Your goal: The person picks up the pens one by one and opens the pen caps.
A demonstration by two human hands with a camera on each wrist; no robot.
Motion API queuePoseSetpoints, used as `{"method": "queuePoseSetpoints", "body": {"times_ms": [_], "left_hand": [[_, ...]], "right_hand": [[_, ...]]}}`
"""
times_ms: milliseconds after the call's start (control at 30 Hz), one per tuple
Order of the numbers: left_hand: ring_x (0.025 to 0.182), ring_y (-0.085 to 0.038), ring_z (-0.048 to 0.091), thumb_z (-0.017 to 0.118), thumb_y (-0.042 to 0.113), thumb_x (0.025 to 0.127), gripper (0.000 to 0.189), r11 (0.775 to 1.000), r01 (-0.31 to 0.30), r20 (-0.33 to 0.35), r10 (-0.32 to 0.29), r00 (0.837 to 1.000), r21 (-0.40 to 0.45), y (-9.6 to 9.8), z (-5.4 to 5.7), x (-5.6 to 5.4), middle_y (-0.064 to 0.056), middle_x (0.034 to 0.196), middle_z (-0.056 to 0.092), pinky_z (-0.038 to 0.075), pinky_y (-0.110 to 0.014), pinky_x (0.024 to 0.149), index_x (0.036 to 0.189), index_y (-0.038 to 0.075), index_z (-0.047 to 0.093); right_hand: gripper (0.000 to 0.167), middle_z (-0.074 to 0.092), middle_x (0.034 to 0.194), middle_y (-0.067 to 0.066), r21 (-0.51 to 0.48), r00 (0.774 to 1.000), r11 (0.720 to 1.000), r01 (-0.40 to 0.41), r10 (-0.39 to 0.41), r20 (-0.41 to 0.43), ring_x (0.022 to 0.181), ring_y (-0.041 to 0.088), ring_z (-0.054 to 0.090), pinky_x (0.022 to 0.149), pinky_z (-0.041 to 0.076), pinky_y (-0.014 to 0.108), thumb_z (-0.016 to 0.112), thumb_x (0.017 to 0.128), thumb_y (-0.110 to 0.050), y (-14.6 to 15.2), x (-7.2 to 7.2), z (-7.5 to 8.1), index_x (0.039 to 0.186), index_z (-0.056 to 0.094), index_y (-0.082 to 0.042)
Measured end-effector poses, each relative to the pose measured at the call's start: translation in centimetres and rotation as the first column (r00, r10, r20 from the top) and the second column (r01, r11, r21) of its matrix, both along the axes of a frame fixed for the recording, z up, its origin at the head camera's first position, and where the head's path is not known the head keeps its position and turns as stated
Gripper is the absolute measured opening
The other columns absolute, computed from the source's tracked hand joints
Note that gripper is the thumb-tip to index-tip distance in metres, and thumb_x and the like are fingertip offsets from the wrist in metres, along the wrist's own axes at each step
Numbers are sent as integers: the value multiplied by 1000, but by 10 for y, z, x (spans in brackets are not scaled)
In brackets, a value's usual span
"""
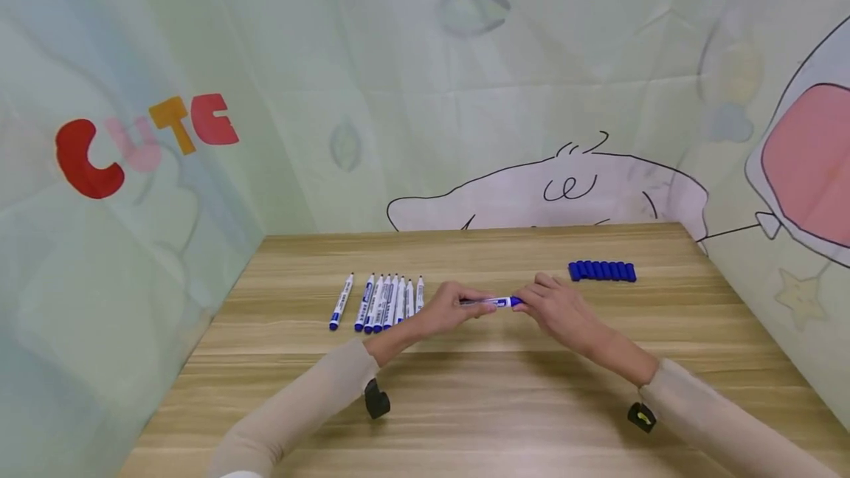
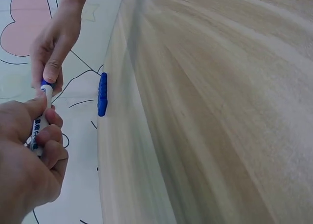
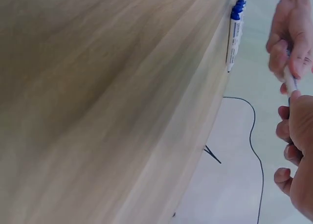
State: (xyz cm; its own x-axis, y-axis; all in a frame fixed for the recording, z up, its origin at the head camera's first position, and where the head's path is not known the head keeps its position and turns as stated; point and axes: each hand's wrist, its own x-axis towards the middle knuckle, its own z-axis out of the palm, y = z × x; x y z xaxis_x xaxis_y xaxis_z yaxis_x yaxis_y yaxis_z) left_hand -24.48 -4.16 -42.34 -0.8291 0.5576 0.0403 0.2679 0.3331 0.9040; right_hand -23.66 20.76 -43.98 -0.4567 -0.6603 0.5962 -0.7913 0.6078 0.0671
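Both hands hold one white marker (image 1: 499,302) above the middle of the table, lying nearly level between them. The left hand (image 1: 448,310) grips its white barrel, thumb along one side and fingers curled around the other, as the left wrist view shows. At the opposite end, the right hand (image 1: 554,312) pinches the blue cap (image 2: 47,82), mostly hidden by the fingers. Left of the hands lies a row of white markers (image 1: 381,305) without caps, dark tips pointing away and blue ends toward the person. One more marker (image 1: 341,302) lies slightly apart on their left.
Several loose blue caps (image 1: 602,271) stand side by side at the back right of the wooden table (image 1: 491,404). Printed cloth (image 1: 372,80) hangs around the table's back and sides. A black strap piece hangs at each sleeve cuff.
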Motion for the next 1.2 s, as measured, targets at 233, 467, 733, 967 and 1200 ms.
{"method": "queuePoseSetpoints", "body": {"times_ms": [233, 467, 733, 967, 1200], "left_hand": [[53, -3, 37, 70, 11, 96, 29, 1000, 13, 2, -13, 1000, -11, -4, 2, -1, -34, 93, 71, 29, -16, 47, 122, -2, 71], [54, -7, 48, 78, 15, 90, 28, 999, -3, -146, -4, 989, -46, -3, -3, -2, -16, 106, 78, 36, -15, 50, 117, 6, 76], [62, -6, 57, 80, 14, 87, 31, 998, 17, -355, -39, 934, -67, -8, -5, 1, -12, 102, 79, 43, -15, 53, 116, 3, 76], [62, 2, 54, 80, 14, 87, 31, 997, 23, -432, -54, 900, -77, -8, -6, 2, -11, 99, 80, 43, -15, 52, 116, 4, 76], [61, -2, 56, 77, 15, 91, 28, 995, -3, -374, -33, 927, -96, -8, -2, 1, -10, 105, 79, 42, -14, 53, 117, 5, 76]], "right_hand": [[13, 68, 78, -5, 22, 980, 999, -26, 21, 199, 69, 5, 44, 60, 38, 18, 66, 100, -24, -3, -1, 9, 98, 72, -13], [26, 51, 78, 0, -76, 572, 983, -169, 161, 804, 67, 2, 40, 62, 38, 22, 45, 110, -14, 2, -11, 31, 109, 63, 4], [29, 43, 78, -2, -140, 340, 971, -192, 200, 919, 67, 6, 38, 62, 34, 21, 40, 111, -15, 6, -15, 33, 114, 60, 6], [29, 58, 88, 15, -142, 475, 971, -192, 218, 852, 75, 7, 45, 66, 40, 22, 44, 110, -13, 4, -13, 25, 116, 63, 8], [25, 58, 77, 7, -98, 692, 986, -133, 163, 703, 65, -1, 40, 61, 41, 20, 51, 107, -15, 1, -9, 18, 114, 68, 2]]}}
